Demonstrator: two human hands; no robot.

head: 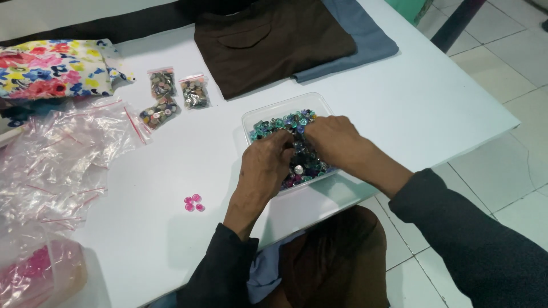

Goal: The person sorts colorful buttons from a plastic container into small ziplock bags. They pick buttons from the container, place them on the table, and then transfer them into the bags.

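Note:
A clear plastic tub (285,106) full of mixed blue, green and dark buttons (288,122) sits on the white table (399,108). Both my hands are inside it. My left hand (265,162) rests on the near left part of the heap, fingers curled among the buttons. My right hand (334,140) lies over the middle and right of the heap, fingertips pinched in the buttons. Whether either hand holds a particular button is hidden. Three pink buttons (194,203) lie on the table left of my left forearm.
Three small zip bags of buttons (171,94) lie at the back left. A pile of empty clear bags (57,159) covers the left side, a pink-filled bag (34,274) at the near left. Floral cloth (54,68), brown cloth (268,40), blue cloth (371,40) lie behind.

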